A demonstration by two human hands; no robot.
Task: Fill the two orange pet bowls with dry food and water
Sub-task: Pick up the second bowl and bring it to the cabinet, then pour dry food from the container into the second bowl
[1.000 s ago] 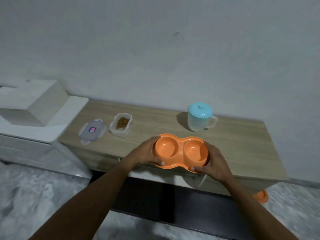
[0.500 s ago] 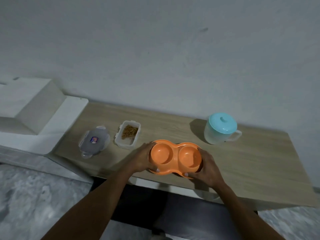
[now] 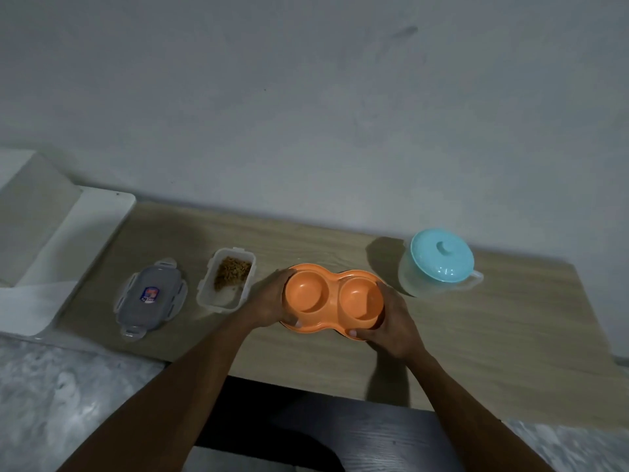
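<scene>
A wooden table (image 3: pixel 476 335) is standing against a plain grey wall (image 3: pixel 306 97) that is filling the upper half of the frame. At the left edge, a white stepped unit (image 3: pixel 68 240) is touching the table's end. Mottled grey floor (image 3: pixel 51 403) is showing at the lower left.

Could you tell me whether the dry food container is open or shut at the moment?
Open: the dry food container shows brown kibble from above, and its clip lid lies beside it on the wooden tabletop.

The orange double bowl (image 3: pixel 333 296) sits level, both wells empty; an open container of dry food (image 3: pixel 227 282) left, lidded jug (image 3: pixel 439 264) right.
</scene>
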